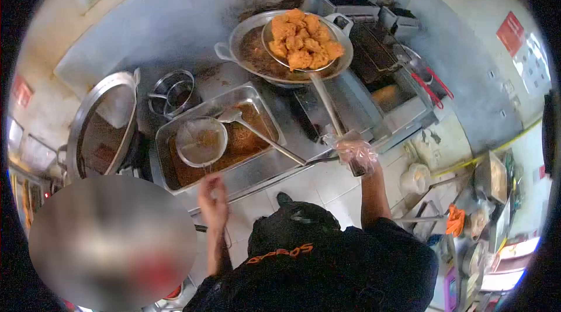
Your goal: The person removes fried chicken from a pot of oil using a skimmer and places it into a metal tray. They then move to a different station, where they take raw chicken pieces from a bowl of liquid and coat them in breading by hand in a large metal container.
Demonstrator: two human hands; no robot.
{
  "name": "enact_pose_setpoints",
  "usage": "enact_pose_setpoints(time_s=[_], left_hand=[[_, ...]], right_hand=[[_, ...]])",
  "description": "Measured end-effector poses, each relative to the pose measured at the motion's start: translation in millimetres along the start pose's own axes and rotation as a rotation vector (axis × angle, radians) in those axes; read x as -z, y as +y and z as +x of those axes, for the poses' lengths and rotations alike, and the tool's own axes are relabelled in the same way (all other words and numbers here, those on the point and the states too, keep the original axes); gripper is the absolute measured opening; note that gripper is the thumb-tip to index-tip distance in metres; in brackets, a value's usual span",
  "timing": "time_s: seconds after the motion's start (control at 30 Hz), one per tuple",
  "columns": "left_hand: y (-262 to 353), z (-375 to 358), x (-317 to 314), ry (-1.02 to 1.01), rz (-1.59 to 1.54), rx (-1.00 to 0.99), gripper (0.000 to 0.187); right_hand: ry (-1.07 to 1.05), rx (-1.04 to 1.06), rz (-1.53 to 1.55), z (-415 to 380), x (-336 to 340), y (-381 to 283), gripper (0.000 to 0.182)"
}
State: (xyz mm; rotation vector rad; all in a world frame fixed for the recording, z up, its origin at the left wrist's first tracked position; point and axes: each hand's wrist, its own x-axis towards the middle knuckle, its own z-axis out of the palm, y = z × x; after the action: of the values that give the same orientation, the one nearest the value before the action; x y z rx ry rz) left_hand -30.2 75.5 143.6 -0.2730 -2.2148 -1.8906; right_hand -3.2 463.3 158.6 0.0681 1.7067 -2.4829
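Observation:
My right hand (353, 153), in a clear plastic glove, grips the long handle of a strainer ladle (326, 99). Its bowl, heaped with orange-brown fried pieces (304, 40), is over a wide two-handled wok (239, 49) of dark oil. My left hand (214, 198) is bare, near the front edge of a rectangular metal tray (266, 107); its fingers are bent and smeared, so their grip is unclear. In the tray, a round mesh strainer (201, 141) lies in brown liquid with crumbs, beside a long-handled metal spatula (229, 115).
A large pan (105, 125) stands at the left, near small metal pots (178, 91). Fryer baskets with red handles (431, 89) are at the right. A black cap and dark shirt fill the bottom centre; a blurred patch covers the lower left.

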Motion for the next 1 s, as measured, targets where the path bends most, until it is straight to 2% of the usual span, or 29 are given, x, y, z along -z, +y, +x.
enact_pose_setpoints(time_s=[0.03, 0.1, 0.17, 0.2, 0.23, 0.27, 0.3, 0.33, 0.37, 0.4, 0.43, 0.5, 0.57, 0.6, 0.63, 0.7, 0.73, 0.77, 0.83, 0.87, 0.9, 0.97, 1.0], left_hand=[[7, 10, -19, -0.161, -0.087, -0.042, 0.02], [38, 30, -68, -0.451, -0.095, 0.036, 0.019], [37, 49, -115, -0.655, -0.024, -0.091, 0.017], [28, 58, -138, -0.722, -0.057, 0.024, 0.022], [14, 67, -163, -0.774, -0.081, 0.142, 0.03], [1, 79, -194, -0.911, -0.314, 0.408, 0.04], [-11, 90, -215, -1.001, -0.549, 0.678, 0.051], [-17, 94, -228, -1.008, -0.538, 0.673, 0.051], [-22, 95, -241, -1.035, -0.704, 0.713, 0.054], [-25, 94, -252, -1.056, -0.871, 0.748, 0.057], [-27, 92, -263, -1.055, -0.868, 0.724, 0.057], [-32, 80, -275, -1.047, -1.064, 0.794, 0.058], [-31, 81, -283, -1.073, -1.151, 0.803, 0.058], [-32, 76, -287, -1.121, -1.231, 0.843, 0.057], [-41, 71, -296, -1.09, -1.262, 0.825, 0.057], [-59, 66, -320, -0.949, -1.431, 0.9, 0.056], [-55, 64, -322, -1.052, -1.508, 0.794, 0.052], [-54, 61, -327, -1.019, -1.546, 0.775, 0.052], [-59, 54, -344, -0.848, -1.705, 1.005, 0.047], [-70, 55, -352, -1.044, -1.809, 1.014, 0.043], [-71, 53, -354, -1.001, -1.853, 0.993, 0.043], [-60, 56, -361, -0.847, -1.622, 1.004, 0.024], [-52, 57, -356, -0.929, -1.679, 0.926, 0.024]], right_hand=[[0.023, 0.019, 0.021, 5, 11, 17, 0.034], [0.18, 0.153, -0.055, 8, 43, 57, 0.032], [0.354, 0.102, -0.466, 7, 5, 24, 0.023], [0.401, 0.101, -0.451, 8, 7, 25, 0.023], [0.276, 0.029, -0.23, 11, 11, 28, 0.019], [0.149, -0.03, -0.002, 9, 17, 30, 0.018], [0.154, -0.021, 0.006, 9, 12, 22, 0.018], [0.169, -0.082, -0.214, 7, 3, 6, 0.02], [0.184, -0.143, -0.436, 6, -1, -3, 0.022], [0.205, -0.125, -0.393, 8, 5, 11, 0.029], [0.197, -0.105, -0.402, 8, -4, -4, 0.029], [0.263, -0.352, -0.521, 3, -30, -37, 0.032], [0.644, -0.588, -0.616, 14, -63, -56, 0.035], [0.358, -0.366, -0.421, 9, -20, -18, 0.032], [0.335, -0.379, -0.452, 6, -13, -9, 0.032], [0.249, -0.237, -0.2, 3, 0, -2, 0.027], [0.205, -0.25, -0.236, 3, 16, 10, 0.019], [0.186, -0.274, -0.27, 2, 24, 16, 0.019], [-0.099, -0.358, 0.55, -1, 32, 16, 0.023], [-0.003, -0.41, 0.659, -5, 30, 10, 0.016], [-0.007, -0.455, 0.632, -10, 16, 2, 0.016], [0.297, -0.265, -0.411, -19, -6, -15, 0.016], [0.275, -0.294, -0.439, -22, 10, -5, 0.016]])
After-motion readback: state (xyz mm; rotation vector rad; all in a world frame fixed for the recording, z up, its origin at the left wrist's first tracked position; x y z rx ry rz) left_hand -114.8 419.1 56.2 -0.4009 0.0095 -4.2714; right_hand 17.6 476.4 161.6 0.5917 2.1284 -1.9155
